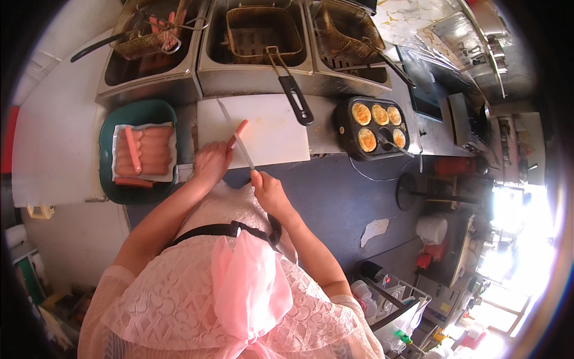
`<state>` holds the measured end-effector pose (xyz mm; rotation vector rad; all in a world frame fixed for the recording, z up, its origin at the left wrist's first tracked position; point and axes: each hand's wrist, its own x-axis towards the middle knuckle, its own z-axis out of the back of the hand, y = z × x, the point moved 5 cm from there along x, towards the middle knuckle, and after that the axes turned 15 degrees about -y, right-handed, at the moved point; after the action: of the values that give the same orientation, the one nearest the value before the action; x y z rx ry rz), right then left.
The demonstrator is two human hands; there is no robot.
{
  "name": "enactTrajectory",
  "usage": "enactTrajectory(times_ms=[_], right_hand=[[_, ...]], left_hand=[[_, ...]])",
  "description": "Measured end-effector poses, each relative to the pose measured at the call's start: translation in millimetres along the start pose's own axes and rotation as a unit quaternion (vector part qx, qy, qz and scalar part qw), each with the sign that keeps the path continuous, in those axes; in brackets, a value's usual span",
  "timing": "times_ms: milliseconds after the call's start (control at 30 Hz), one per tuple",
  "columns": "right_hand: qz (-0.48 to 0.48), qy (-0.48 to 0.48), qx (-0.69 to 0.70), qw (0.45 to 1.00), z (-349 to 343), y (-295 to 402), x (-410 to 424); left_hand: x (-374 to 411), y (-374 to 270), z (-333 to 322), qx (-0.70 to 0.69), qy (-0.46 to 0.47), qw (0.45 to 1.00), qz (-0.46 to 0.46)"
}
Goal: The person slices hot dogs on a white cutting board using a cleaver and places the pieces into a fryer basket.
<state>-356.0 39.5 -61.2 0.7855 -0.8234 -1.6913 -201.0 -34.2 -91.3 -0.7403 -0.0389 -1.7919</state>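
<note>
My left hand [211, 160] grips the near end of a pink sausage [242, 127] on a white cutting board [282, 143]. In my right hand [270, 193] is the handle of a long, narrow knife [244, 151], whose blade lies across the sausage and points to the board's far left corner. Left of the board, a green plastic tub [106, 155] holds rows of sausages [154, 150] on a white tray, with one loose sausage [132, 150] on top and more beside the tray.
Deep fryers with wire baskets [264, 33] line the back; one black basket handle [296, 101] overhangs the board. Sausage pieces [170, 31] sit in the left basket [134, 45]. At right stands a black molded pan [350, 134] with several round cooked cakes [361, 114] and a spoon [399, 148].
</note>
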Motion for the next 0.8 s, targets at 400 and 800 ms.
enactTrajectory(times_ms=[400,800], right_hand=[[0.019,0.018,-0.030,0.999,0,0,-16],[0.002,0.035,-0.027,0.999,3,6,-15]], left_hand=[[3,0,-3,0.010,0.009,1.000,-0.011],[0,3,-7,0.007,0.020,1.000,-0.001]])
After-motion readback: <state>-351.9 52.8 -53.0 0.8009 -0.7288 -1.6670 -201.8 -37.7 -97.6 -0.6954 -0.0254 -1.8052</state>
